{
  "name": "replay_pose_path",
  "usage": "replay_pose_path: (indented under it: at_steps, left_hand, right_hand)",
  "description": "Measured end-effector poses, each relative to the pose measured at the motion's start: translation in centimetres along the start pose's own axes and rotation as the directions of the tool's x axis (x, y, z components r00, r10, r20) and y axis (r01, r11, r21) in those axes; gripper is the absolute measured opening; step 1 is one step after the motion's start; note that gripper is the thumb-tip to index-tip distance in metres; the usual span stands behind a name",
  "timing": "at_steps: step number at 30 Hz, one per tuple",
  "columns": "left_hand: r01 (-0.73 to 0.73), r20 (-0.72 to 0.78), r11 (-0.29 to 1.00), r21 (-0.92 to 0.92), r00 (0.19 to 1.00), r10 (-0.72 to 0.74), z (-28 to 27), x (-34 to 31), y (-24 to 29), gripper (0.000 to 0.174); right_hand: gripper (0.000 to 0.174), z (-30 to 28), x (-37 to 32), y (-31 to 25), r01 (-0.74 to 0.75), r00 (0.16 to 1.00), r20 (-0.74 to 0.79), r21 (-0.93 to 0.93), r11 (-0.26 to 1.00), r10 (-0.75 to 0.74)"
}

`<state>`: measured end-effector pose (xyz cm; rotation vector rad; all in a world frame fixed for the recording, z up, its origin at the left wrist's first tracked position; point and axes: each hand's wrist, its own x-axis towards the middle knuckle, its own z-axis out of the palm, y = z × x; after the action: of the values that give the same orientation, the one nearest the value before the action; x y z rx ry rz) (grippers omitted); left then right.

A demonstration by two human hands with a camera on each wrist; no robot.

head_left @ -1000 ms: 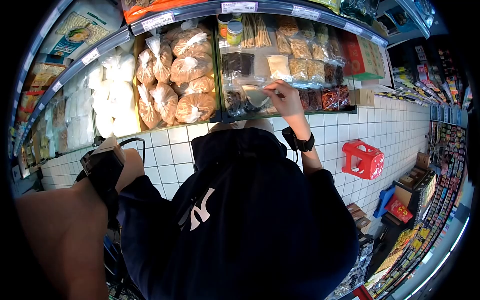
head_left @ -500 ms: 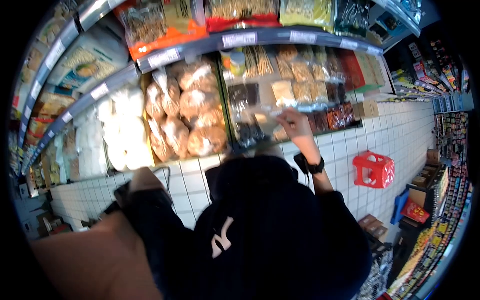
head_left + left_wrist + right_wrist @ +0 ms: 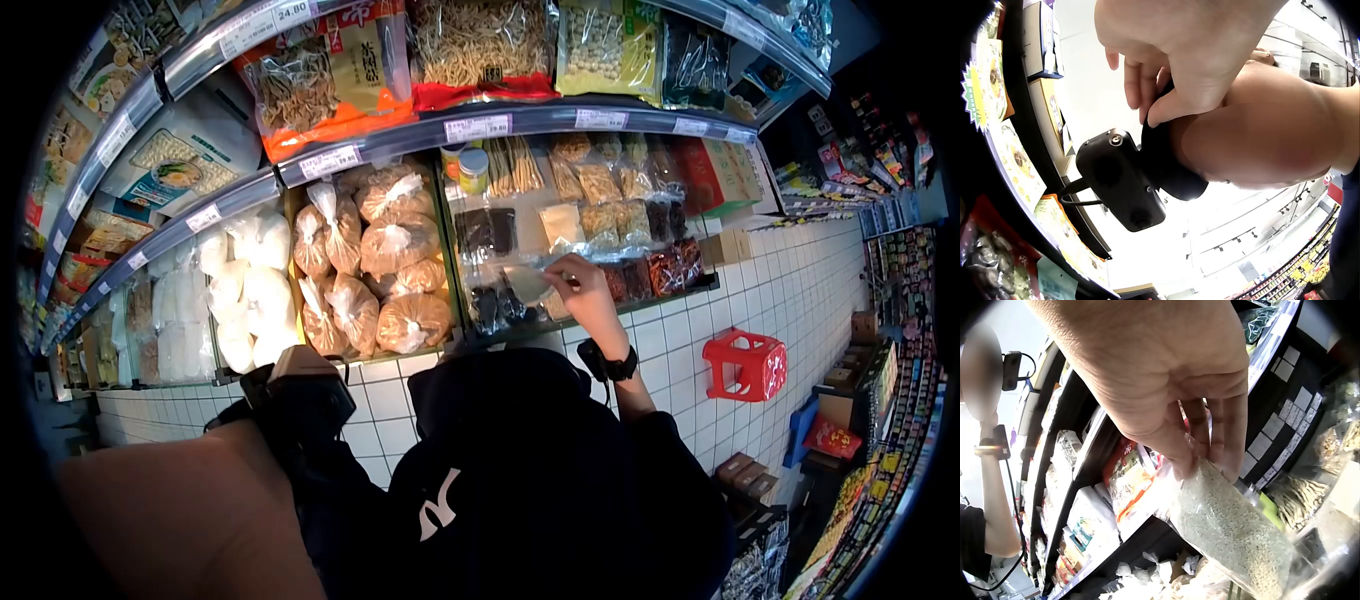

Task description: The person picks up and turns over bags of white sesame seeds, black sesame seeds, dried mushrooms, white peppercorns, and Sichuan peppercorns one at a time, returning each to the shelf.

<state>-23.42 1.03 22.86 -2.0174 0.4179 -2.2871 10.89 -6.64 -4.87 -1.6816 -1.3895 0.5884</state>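
Bag of pale grain extends leftward from the fingertips of the right hand, which pinches one end between thumb and fingers; the right wrist view shows its long axis slanting away from that pinch, the grain-filled end farthest from the fingers. The right hand is plainly the nearer one. The left hand, well apart from the bag, has its fingertips and thumb closed on a black camera mount. In the head view the bag is over the near part of the display case, just beside the dark packs; whether its lower end touches them cannot be told. The case's front edge runs close on the body side, with the torso just past it and tiled floor to the right of the torso. To the left, the divider stands between the bag and the tied brown bags. The shelf rail crosses beyond the case, so the more open room seems to be above the packs and towards the body.
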Motion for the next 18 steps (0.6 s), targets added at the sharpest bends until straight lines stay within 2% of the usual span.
replay_pose_path:
  at_steps: [5, 7, 18]
  left_hand:
    - [-0.05, -0.018, 0.999, -0.015, 0.999, 0.05, 0.4, 1.5, -0.5, 0.039]
    - [-0.042, -0.02, 0.999, -0.021, 0.999, 0.042, 0.7, 1.6, -0.5, 0.039]
    - [0.011, -0.017, 0.988, -0.153, 1.0, -0.014, 2.4, -0.8, -2.0, 0.04]
  right_hand:
    - [0.007, 0.3, 0.8, 1.0, -0.022, 1.0, -0.005, -0.002, 1.0, 0.022]
    - [0.008, 0.4, 0.6, 1.2, 0.019, 0.999, -0.026, -0.016, 1.0, -0.019]
    - [0.008, -1.2, -0.2, 2.2, -0.019, 1.0, -0.021, -0.06, 0.998, 0.017]
